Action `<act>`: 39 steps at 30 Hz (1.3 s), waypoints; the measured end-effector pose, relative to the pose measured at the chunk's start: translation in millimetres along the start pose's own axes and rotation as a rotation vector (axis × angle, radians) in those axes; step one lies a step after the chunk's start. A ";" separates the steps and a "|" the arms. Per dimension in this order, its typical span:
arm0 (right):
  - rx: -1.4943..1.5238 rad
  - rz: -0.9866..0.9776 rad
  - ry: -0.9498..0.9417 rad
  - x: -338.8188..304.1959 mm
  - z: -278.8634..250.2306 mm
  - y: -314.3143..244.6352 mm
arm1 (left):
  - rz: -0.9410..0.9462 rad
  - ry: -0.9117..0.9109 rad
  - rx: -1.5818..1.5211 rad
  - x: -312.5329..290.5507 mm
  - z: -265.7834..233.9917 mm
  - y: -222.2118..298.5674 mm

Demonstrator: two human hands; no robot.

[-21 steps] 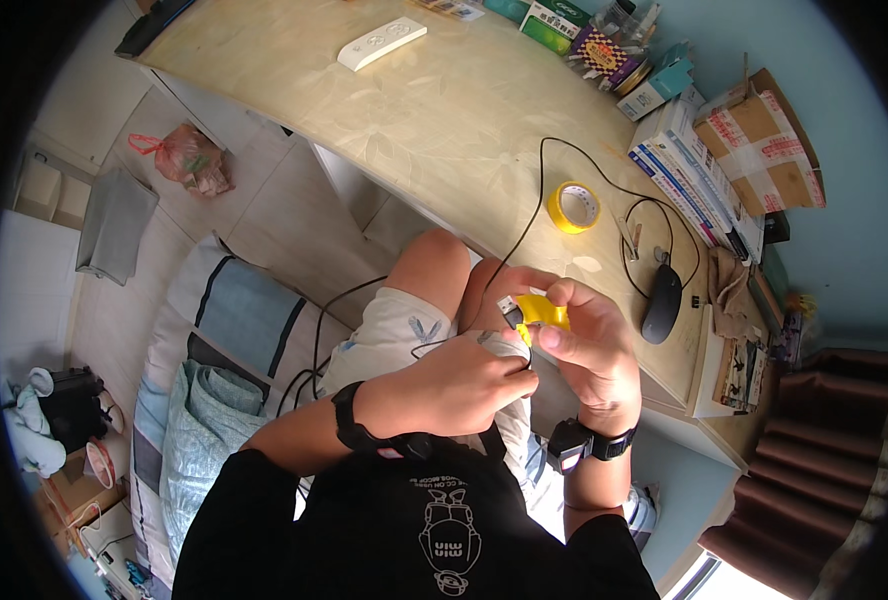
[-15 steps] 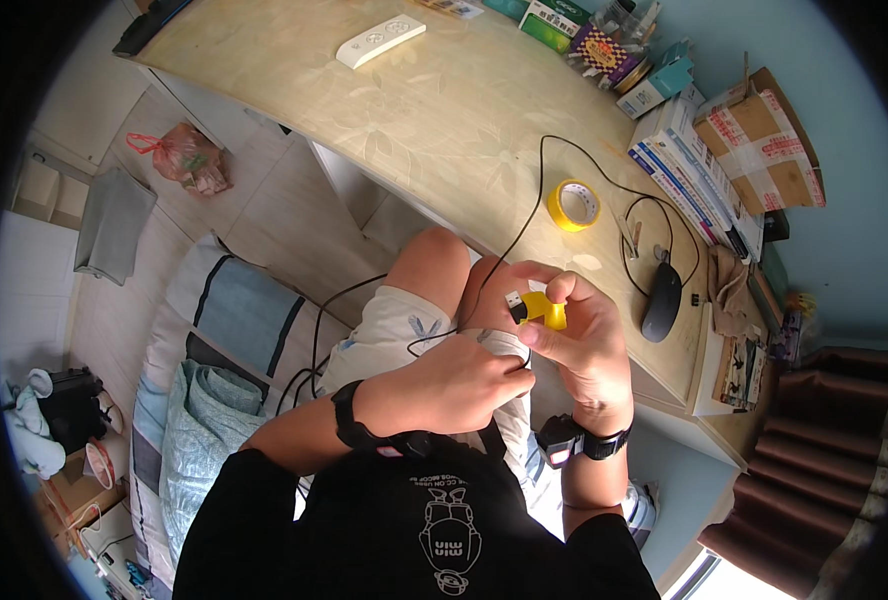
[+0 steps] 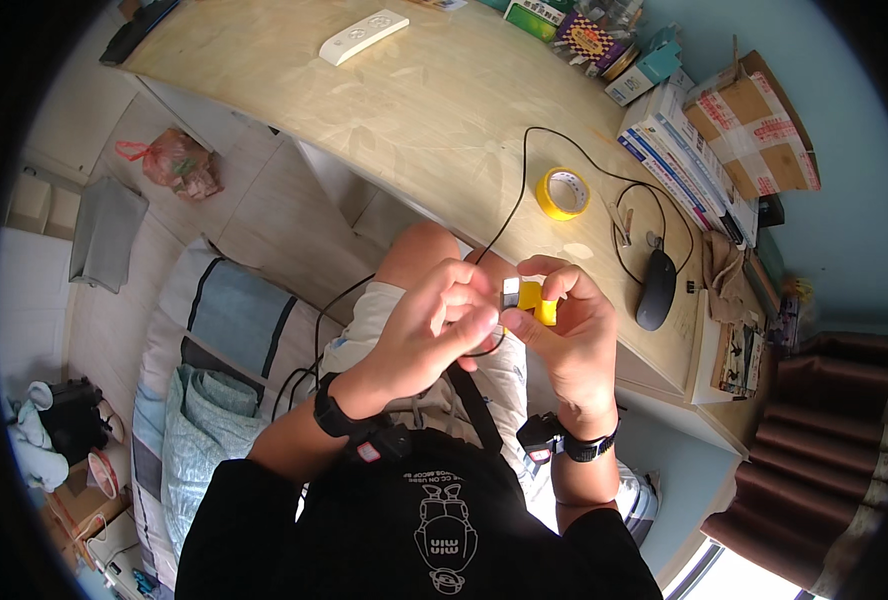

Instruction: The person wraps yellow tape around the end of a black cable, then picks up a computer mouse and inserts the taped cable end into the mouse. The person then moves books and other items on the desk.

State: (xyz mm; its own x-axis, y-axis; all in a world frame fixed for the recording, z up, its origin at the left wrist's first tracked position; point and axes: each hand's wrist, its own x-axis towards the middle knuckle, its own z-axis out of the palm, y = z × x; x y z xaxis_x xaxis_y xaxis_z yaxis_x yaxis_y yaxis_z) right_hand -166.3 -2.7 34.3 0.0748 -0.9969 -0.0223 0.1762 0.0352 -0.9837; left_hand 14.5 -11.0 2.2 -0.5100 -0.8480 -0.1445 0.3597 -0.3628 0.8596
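Observation:
My right hand (image 3: 576,335) is closed in a pinch on a USB plug (image 3: 510,292) with a metal end and black body. Yellow tape (image 3: 536,298) is wrapped around or stuck to the plug, a piece of it standing out under the fingers. Just left of the plug is my left hand (image 3: 442,325), fingers loosely bent and apart, thumb pointing at the plug. I cannot make out whether that thumb touches it. A thin black cable (image 3: 486,351) curves below the plug and passes behind the left hand. Both hands are above my lap, at the desk's near edge.
On the desk (image 3: 404,130) lie a yellow tape roll (image 3: 563,194), a black corded mouse (image 3: 656,290), a small metal tool (image 3: 621,226) and a white remote (image 3: 364,37). Books (image 3: 686,160) and a cardboard box (image 3: 752,125) stand against the wall. A bed (image 3: 234,310) is at left.
My left hand has lifted from below the plug to beside it, and its fingers have loosened. The plug in my right hand has turned more upright.

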 end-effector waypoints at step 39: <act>-0.156 0.024 0.064 1.2 -2.2 6.4 | 0.160 0.233 0.233 19.2 -12.9 -12.2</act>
State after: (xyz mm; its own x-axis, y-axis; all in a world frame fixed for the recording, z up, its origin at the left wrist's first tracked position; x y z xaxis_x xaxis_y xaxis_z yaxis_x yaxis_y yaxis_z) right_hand -167.2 -3.8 27.6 0.0138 -0.9985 -0.0522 0.0199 0.0524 -0.9984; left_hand 10.4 -27.8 -17.3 -0.2604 -0.9619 -0.0833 0.2198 -0.1431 0.9650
